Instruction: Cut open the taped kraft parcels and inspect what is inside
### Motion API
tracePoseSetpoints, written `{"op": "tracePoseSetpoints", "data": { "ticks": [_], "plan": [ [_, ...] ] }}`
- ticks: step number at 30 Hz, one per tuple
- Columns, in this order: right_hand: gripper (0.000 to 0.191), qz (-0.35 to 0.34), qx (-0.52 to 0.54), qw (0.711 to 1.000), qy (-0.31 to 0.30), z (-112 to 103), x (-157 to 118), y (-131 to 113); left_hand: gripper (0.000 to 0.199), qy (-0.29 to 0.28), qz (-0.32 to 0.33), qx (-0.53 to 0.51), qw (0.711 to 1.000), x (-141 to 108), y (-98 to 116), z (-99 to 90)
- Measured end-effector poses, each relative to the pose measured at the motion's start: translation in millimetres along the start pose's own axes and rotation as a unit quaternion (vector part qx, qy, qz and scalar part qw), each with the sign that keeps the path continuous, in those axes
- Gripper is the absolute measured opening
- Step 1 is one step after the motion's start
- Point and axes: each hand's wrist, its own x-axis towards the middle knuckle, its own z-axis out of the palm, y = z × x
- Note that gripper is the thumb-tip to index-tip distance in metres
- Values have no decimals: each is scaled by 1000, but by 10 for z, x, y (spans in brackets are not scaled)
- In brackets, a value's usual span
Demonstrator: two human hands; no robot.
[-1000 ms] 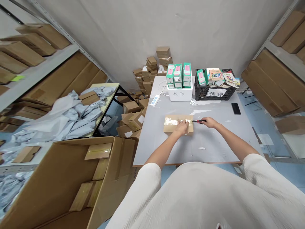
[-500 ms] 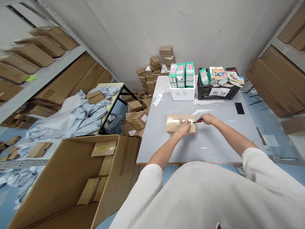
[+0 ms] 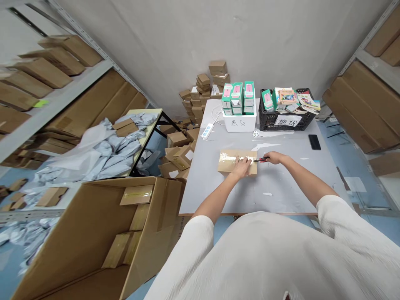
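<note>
On the grey table lies a small brown cardboard box [image 3: 229,166] with shiny clear tape along its top. My left hand [image 3: 241,167] rests on the box's upper side near its right end, fingers spread over the tape. In my right hand [image 3: 275,157], just off the box's right end, is a red and black utility knife [image 3: 262,159], closed in the fingers. Its tip points left and meets the box's right edge by the tape; how deep the blade sits is too small to tell.
At the table's [image 3: 206,191] back stand a white bin [image 3: 239,123] of green boxes and a black crate [image 3: 267,121] of books. A power strip [image 3: 207,131] and a phone [image 3: 314,142] lie nearby. Left of the table, a large open carton [image 3: 168,208] holds smaller boxes.
My right hand and the knife have shifted slightly to the right and down. The left hand stays on the box, which has barely moved.
</note>
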Motion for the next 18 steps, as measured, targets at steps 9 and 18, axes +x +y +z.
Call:
{"op": "tracePoseSetpoints", "data": {
  "ticks": [9,18],
  "plan": [
    [10,-1,30,1000,-4,-25,94,-58,81,-5,-1,-17,1000,10,-14,-4],
    [32,24,163,980,-109,82,-219,138,79,-4,4,-29,1000,-22,-35,-1]
  ]
}}
